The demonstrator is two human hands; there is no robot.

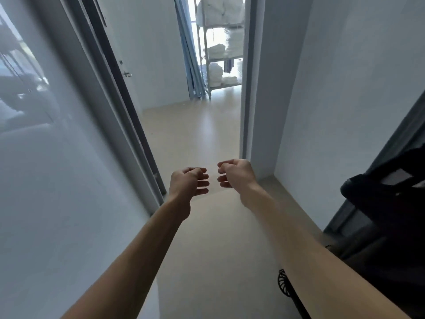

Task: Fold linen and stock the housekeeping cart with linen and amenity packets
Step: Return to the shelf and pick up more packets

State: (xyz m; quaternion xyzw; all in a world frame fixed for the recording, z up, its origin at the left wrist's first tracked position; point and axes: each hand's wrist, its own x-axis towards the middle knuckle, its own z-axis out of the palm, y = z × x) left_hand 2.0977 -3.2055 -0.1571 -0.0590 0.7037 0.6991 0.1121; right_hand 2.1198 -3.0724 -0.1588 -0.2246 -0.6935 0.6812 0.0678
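Both my arms reach forward over a beige corridor floor. My left hand [187, 181] and my right hand [234, 172] hang side by side, a small gap between them, fingers loosely curled and holding nothing. Far ahead, through a doorway, a metal shelf rack [208, 72] carries stacks of folded white linen [224, 48] on several levels. No cart and no amenity packets are in view.
A glossy white wall [57, 169] with a dark-framed door [119, 72] runs along the left. A white wall corner [259, 100] narrows the passage on the right. A black object [386, 199] stands at the right edge, and a small black wheel-like part [283, 282] sits low by my right forearm.
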